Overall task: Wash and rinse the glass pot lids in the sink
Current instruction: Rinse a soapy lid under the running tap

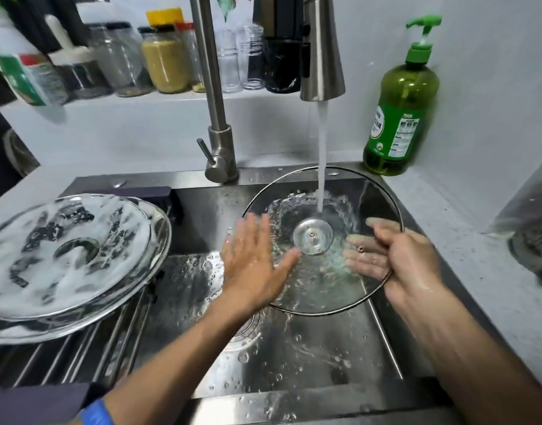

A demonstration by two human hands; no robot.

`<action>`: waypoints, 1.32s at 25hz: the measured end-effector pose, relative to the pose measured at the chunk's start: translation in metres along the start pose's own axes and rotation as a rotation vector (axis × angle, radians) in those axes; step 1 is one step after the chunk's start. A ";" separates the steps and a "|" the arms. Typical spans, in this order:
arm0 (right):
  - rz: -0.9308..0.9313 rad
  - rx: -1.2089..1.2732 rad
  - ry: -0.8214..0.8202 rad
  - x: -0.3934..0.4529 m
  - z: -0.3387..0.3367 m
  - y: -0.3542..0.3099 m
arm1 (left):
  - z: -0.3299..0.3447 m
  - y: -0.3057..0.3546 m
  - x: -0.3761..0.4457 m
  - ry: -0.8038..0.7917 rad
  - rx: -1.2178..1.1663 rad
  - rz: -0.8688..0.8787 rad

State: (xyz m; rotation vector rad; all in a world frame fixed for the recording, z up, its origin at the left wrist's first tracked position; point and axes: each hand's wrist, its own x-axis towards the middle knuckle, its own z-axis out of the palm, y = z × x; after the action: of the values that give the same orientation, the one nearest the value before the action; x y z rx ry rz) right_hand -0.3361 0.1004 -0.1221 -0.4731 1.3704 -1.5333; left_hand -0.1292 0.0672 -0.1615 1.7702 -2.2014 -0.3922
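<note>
You are mid-rinse: your right hand [407,259] has its grip on the rim of one glass lid [322,240], fingers beneath the glass, holding it tilted over the sink [294,363] under the running faucet [322,56], while your left hand [251,259] lies flat and open on the lid's face. This lid looks free of suds, so its rinse seems nearly done. The soapy lids [70,256] stacked on the rack [79,363] to the left remain covered in foam and all need rinsing.
</note>
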 end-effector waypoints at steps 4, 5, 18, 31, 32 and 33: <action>-0.021 0.080 -0.032 0.000 0.002 0.004 | -0.021 -0.004 0.018 0.150 -1.262 -0.567; -0.007 0.118 -0.046 0.000 0.001 0.004 | -0.030 -0.010 0.019 0.058 -1.569 -0.618; 0.272 0.255 -0.245 -0.005 0.013 0.004 | -0.077 0.006 -0.045 0.011 -1.759 -0.434; 0.275 0.265 -0.397 0.002 0.007 -0.010 | -0.075 0.001 -0.035 -0.161 -1.763 -0.463; 0.289 0.262 -0.424 0.001 0.005 -0.010 | -0.082 -0.006 -0.037 -0.279 -1.785 -0.388; 0.304 0.244 -0.442 -0.002 0.003 -0.011 | -0.086 -0.009 -0.040 -0.398 -1.809 -0.336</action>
State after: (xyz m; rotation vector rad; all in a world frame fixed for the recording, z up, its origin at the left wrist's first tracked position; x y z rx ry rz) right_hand -0.3372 0.0988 -0.1104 -0.3998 0.8562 -1.2337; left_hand -0.0794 0.1015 -0.0882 0.8468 -0.7048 -2.0104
